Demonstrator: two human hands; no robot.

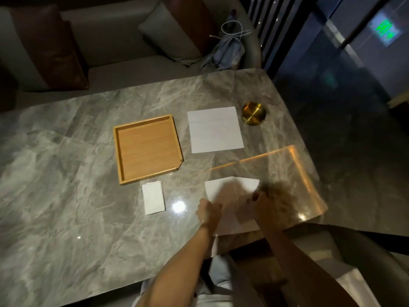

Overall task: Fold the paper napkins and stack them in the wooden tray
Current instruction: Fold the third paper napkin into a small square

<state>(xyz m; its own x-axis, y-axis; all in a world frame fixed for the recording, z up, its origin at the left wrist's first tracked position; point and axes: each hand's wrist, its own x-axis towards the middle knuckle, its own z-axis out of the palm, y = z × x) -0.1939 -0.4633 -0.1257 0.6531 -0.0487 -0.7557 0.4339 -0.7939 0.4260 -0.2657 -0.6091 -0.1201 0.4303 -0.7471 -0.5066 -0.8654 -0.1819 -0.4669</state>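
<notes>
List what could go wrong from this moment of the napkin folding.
The napkin being folded overhangs the table edge near the person, so it may slip off or crease crooked. The left hand and right hand are blurred; a hurried fold could misalign. The folded napkin lies outside the wooden tray and could be forgotten.

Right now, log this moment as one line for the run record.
step: folding | both hands on napkin at table edge | folded napkin beside tray | wooden tray empty | flat stack waiting

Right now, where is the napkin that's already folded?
In the head view, the folded napkin lies on the table just in front of the wooden tray, left of both hands and outside the tray.
</notes>
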